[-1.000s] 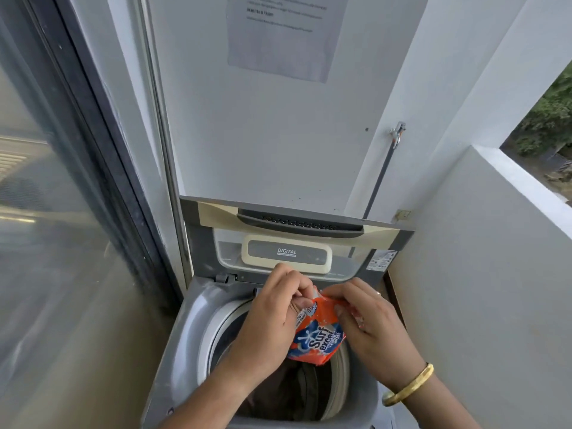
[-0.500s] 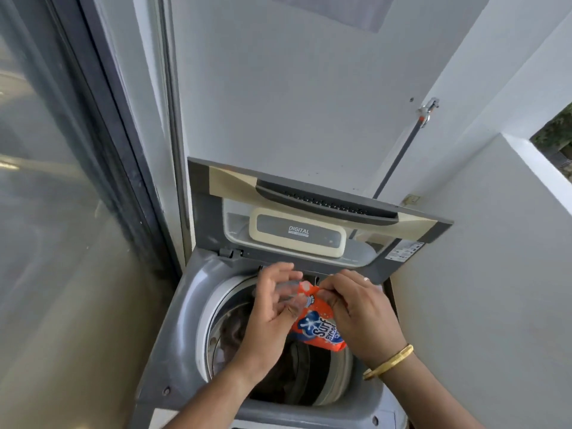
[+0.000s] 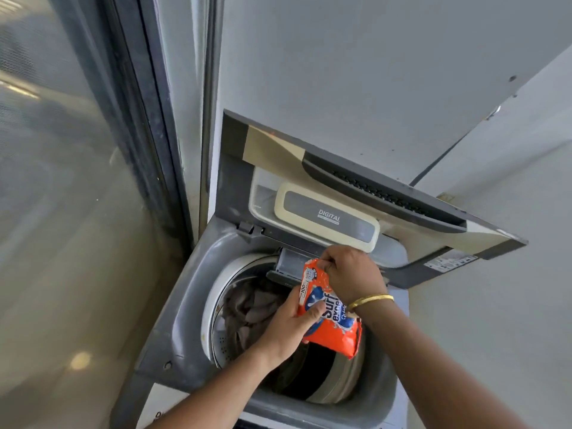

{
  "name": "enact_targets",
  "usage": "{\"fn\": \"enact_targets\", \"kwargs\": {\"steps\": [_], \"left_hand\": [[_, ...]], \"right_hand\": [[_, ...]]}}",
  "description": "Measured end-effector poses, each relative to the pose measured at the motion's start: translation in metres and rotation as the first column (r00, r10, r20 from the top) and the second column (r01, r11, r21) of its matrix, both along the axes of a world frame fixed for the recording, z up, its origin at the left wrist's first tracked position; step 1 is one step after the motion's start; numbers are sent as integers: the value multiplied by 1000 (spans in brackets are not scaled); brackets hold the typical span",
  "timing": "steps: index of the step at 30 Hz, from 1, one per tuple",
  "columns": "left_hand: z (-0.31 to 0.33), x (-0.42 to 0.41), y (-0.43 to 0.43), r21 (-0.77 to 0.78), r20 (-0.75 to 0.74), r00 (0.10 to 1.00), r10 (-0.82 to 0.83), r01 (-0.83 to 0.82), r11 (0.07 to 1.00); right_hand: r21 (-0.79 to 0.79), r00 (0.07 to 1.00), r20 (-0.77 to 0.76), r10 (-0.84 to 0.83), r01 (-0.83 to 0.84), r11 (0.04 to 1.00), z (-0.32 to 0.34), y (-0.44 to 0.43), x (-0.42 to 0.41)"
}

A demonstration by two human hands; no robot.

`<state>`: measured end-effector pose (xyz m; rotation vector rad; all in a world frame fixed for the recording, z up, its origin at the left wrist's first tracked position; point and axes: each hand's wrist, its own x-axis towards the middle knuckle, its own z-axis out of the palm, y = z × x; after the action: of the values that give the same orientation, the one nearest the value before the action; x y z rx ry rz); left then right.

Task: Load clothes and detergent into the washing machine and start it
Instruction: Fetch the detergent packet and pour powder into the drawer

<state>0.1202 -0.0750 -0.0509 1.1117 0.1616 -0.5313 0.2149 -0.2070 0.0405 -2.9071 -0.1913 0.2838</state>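
Top-load washing machine (image 3: 185, 305) in a narrow white-walled corner; both hands, left (image 3: 289, 328) and right (image 3: 351, 275), grasp the orange detergent packet (image 3: 332, 323); clothes (image 3: 250, 305) in the drum are partly hidden.

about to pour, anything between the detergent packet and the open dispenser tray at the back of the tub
Nothing visible. The detergent packet, held by the left hand and right hand, has its top right beside the dispenser tray; the lid is raised clear.
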Motion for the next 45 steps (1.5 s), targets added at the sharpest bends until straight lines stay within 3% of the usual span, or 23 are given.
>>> {"fn": "enact_targets", "kwargs": {"steps": [5, 9, 15, 22, 34, 45], "left_hand": [[-17, 6, -4, 113, -28, 999, -31, 34, 993], [-29, 9, -9, 118, -73, 996, -58, 66, 991], [-32, 11, -18, 95, -174, 982, -70, 87, 992], [-32, 18, -20, 76, -218, 973, -75, 94, 993], [-31, 17, -16, 136, -210, 976, -60, 89, 987], [-23, 19, -13, 162, -307, 950, -60, 114, 980]], "right_hand": [[-37, 996, -86, -1, -2, 999, -18, 1, 18], [-61, 993, -119, 5, -12, 998, -30, -3, 22], [-260, 998, -42, 51, -60, 964, -41, 2, 19], [-376, 995, 45, 84, -61, 924, -51, 7, 12], [-345, 999, 17, 34, -26, 938, -57, 7, 10], [-292, 1000, -11, -26, 22, 956, -62, 6, 11]]}}
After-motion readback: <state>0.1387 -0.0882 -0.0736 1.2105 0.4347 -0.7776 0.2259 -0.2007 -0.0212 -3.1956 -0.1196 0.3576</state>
